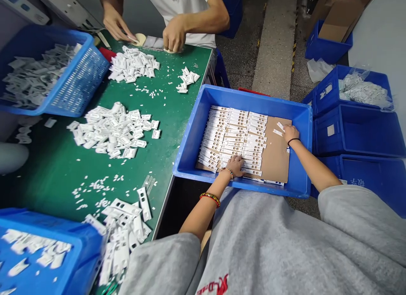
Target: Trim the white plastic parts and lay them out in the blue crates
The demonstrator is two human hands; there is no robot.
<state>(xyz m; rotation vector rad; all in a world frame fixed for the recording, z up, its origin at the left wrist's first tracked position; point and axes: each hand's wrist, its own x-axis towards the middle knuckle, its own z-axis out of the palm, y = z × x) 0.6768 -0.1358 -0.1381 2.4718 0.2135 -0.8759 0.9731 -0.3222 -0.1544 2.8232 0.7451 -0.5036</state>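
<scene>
Rows of white plastic strips (234,130) with small windows lie on a brown cardboard sheet (276,159) inside a blue bin (253,97). My left hand (235,164) rests on the near end of the middle rows, its fingers apart over the strips. At the right of the cardboard, my right hand (290,133) is by two loose white strips (278,129). Its fingertips are at the ends of these strips, too small to tell whether they grip them.
A green table (171,138) at the left bears piles of white parts (111,132). A blue basket (72,81) stands at its back left. Across the table, a person's hands (175,34) work. Blue crates (369,130) are stacked at the right.
</scene>
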